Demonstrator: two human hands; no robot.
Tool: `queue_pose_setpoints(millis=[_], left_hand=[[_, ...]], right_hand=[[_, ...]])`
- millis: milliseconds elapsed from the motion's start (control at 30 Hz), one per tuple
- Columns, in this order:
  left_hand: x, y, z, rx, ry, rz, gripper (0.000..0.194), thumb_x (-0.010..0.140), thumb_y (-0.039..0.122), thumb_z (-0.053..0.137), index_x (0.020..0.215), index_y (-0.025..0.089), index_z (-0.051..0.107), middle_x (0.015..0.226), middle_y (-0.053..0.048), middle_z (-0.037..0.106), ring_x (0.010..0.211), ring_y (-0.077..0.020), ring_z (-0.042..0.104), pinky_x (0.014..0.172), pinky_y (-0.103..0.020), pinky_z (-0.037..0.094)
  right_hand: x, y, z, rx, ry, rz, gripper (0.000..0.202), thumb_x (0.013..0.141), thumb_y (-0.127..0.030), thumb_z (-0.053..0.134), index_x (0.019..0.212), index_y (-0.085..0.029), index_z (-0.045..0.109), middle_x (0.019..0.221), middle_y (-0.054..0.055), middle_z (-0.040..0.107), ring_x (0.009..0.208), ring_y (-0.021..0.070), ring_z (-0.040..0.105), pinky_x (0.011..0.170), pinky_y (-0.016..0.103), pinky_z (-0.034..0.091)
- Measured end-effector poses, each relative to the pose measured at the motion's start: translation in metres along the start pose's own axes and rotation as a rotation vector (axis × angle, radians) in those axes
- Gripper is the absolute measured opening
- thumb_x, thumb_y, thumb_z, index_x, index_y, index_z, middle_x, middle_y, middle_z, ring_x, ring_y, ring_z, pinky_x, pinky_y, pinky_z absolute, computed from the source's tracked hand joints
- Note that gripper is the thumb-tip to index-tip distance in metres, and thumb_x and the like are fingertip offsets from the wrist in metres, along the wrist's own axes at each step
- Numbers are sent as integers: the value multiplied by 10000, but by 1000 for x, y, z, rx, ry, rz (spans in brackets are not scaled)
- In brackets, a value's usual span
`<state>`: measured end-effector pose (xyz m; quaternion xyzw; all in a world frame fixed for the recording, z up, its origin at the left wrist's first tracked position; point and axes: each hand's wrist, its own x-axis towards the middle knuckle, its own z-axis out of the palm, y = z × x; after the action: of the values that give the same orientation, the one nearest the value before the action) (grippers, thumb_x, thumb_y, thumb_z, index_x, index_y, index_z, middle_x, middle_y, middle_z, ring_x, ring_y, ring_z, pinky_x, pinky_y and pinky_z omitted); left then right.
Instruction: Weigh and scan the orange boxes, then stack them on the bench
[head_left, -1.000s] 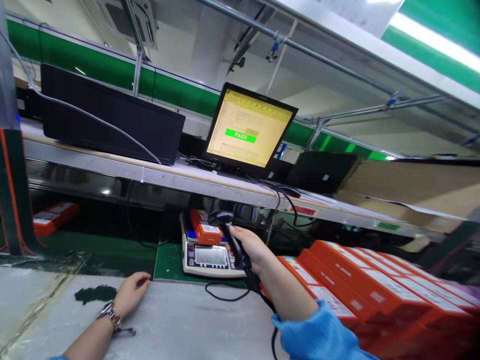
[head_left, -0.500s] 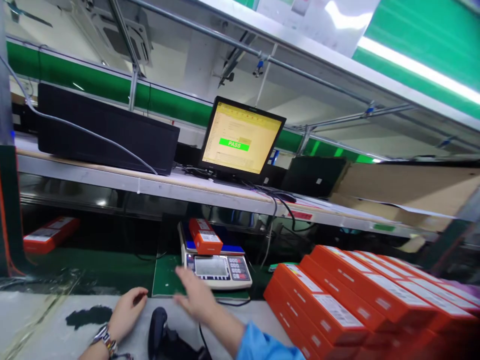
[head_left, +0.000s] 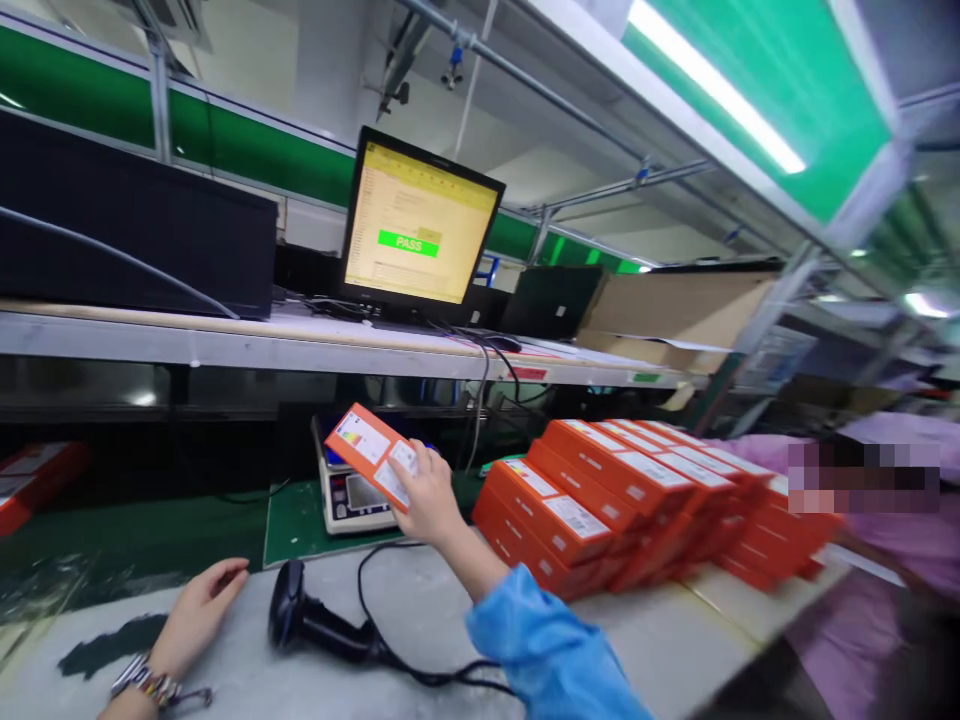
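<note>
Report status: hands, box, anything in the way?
Right hand holds orange box above the scale. Left hand empty, resting on table. Scanner lies between hands; stacked boxes at right.

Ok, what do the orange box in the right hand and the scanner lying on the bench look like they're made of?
The orange box in the right hand looks like thin printed cardboard with a faint sheen: sharp folded edges, white paper labels on its face. The scanner looks like moulded black plastic, fairly glossy, with highlights on its rounded head; its cable seems rubbery, though that is less certain.
</note>
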<state>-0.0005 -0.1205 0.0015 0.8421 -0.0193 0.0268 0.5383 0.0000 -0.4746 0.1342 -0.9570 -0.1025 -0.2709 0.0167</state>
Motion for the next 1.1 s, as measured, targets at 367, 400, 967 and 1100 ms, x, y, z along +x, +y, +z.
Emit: queue_pose_setpoints(millis=[367,400,967,1100], left_hand=[[6,7,12,290,-29,14,615,640,698,462,962,239,714,1091,-47,703,1041,-296,634,920,-385,516],[6,9,12,297,-35,8,623,634,704,459,965,241,714,1092,-47,703,1037,-296,636,918,-382,517],[52,1,-53,229,669,-240,482,763,545,503,1141,258,587,1186,1,650,1105,-298,585,966,-470,463],[59,3,-101,400,876,-314,561,811,377,490,1271,56,507,1260,-184,568,1210,-370,488,1041,-506,373]], right_hand=[[-131,182,-78,-222,217,212,509,836,-414,533,1270,-152,574,1426,194,379,1252,397,371,989,617,336],[-131,192,-74,-247,138,249,471,847,-383,509,1258,-164,580,1381,184,444,1239,386,396,979,642,329],[-153,-31,41,367,-265,-112,700,842,-480,638,1429,-165,421,1531,129,229,1410,340,135,1129,541,250],[-165,-85,78,501,-510,-95,768,828,-474,660,1477,-188,363,1499,110,314,1381,339,243,1130,515,284]])
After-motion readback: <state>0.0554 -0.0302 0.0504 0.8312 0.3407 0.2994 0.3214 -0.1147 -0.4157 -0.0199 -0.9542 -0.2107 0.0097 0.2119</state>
